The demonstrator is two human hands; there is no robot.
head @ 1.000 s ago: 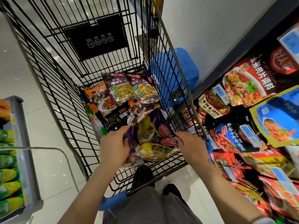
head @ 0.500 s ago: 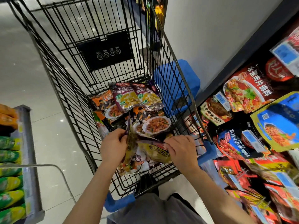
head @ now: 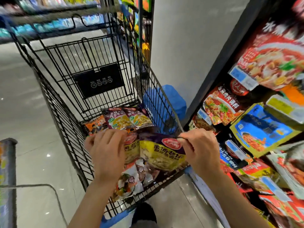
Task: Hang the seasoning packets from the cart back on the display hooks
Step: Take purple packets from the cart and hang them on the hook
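The risk here is spillage: the left hand (head: 107, 150) is gathering several packets at once, and the white packet (head: 130, 181) hanging below it at lower centre looks loosely caught, so it could likely slide back into the cart (head: 69, 102). A snag on the cart wires at the right rim is also possible. The right hand (head: 199, 150), right of centre, pinches the top corner of the purple-and-yellow seasoning packet (head: 162, 153), its grip clamped on the edge. The left hand's grip is curled round the neighbouring packets. More packets (head: 130, 119) lie on the cart floor, mid-frame; the display hooks (head: 256, 129) fill the right.
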